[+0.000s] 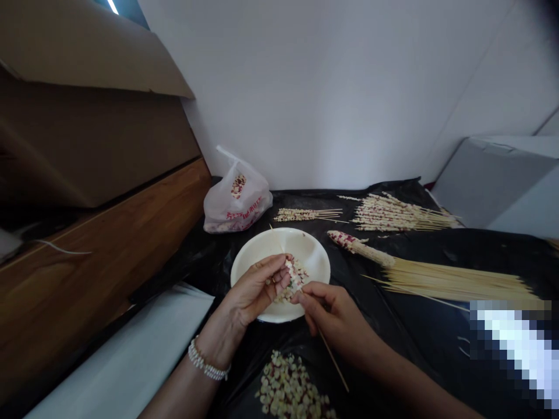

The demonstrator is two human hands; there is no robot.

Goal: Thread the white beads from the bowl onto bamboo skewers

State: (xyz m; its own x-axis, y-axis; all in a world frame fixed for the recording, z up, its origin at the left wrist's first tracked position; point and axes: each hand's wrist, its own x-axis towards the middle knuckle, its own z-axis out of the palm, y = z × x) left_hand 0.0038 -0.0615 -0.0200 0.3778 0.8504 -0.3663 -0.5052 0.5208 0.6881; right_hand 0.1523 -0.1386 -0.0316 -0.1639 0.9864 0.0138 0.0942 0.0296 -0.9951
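My left hand [255, 288], with a pearl bracelet on its wrist, is closed in a pinch on small pale pieces [292, 273] threaded on a thin wooden skewer [332, 359]. My right hand [325, 308] grips that skewer just below the pieces, and its bare end points down toward me. Both hands hover over the near rim of a white bowl [262, 250] that holds a few more pale and red pieces. A loose pile of the same pieces [290, 387] lies on the black sheet right in front of me.
A bundle of bare skewers [458, 282] lies to the right, with loaded skewers [395, 212] and a small row [305, 214] behind the bowl. A white plastic bag [236, 201] stands at the back left. Cardboard boxes [87, 116] and a wooden ledge [109, 256] fill the left.
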